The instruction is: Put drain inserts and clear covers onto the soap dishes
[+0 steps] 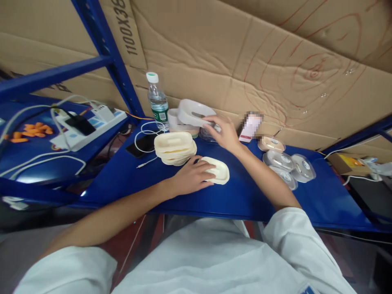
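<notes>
A small cream oval tray (223,172) lies on the blue table. My left hand (192,175) is closed over its left side, thumb at the far rim and fingers across it. Beside that hand stands a stack of similar cream trays (174,143). My right hand (225,132) grips the near right end of a translucent white plastic piece (196,111), tilted and raised at the back of the table. Another white plastic piece (174,122) sits just behind the stack. Partly hidden below my right hand is a clear container (208,134).
A water bottle (158,104) stands at the back left, near a dark phone (142,146) and a white cable. A lit phone (251,127) leans against the cardboard wall (214,57). Several clear lidded packs (301,168) lie right. Blue shelf posts (118,69) and a power strip (92,128) are left.
</notes>
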Tool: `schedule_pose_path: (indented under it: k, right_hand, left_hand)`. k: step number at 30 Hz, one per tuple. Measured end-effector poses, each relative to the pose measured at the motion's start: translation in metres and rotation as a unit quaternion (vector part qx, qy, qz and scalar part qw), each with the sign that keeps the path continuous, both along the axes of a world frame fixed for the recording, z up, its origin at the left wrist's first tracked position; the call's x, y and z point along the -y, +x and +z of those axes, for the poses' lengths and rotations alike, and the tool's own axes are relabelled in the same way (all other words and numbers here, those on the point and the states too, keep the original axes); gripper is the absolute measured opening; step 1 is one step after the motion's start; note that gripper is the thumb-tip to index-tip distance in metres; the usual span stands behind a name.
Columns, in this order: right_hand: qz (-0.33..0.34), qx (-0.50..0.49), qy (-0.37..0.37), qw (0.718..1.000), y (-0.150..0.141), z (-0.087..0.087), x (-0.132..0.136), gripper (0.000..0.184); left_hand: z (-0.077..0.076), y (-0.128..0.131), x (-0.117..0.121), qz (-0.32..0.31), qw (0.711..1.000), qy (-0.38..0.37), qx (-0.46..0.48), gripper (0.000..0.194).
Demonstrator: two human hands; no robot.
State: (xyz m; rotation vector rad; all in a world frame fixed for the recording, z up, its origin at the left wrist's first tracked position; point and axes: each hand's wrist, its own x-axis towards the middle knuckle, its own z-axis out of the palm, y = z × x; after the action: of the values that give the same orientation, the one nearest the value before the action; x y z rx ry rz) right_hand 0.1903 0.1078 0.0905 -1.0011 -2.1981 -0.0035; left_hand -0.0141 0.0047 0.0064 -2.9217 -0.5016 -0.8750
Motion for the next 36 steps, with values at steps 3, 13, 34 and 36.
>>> schedule_pose_path:
  k: [3,13,34,36]
  right_hand:
    - [-0.052,-0.013,0.009,0.999,0.040,-0.014,0.065,0.037]
    - [-0.121,0.028,-0.049,0.991,0.106,-0.077,0.161,0.034]
    - [0.049,0.210,-0.064,0.974,0.090,-0.075,0.167,0.028]
    - [0.050,0.216,-0.064,0.973,0.090,-0.076,0.166,0.028]
  left_hand:
    - [-0.021,0.017,0.010,-0.010,0.998,-0.048,-0.031,0.022]
    - [-0.004,0.009,0.000,-0.007,0.998,-0.056,0.011,0.040]
    - [-0.008,0.006,-0.014,-0.022,0.992,-0.097,-0.079,0.025]
    - [-0.008,0.006,-0.013,-0.020,0.992,-0.092,-0.087,0.025]
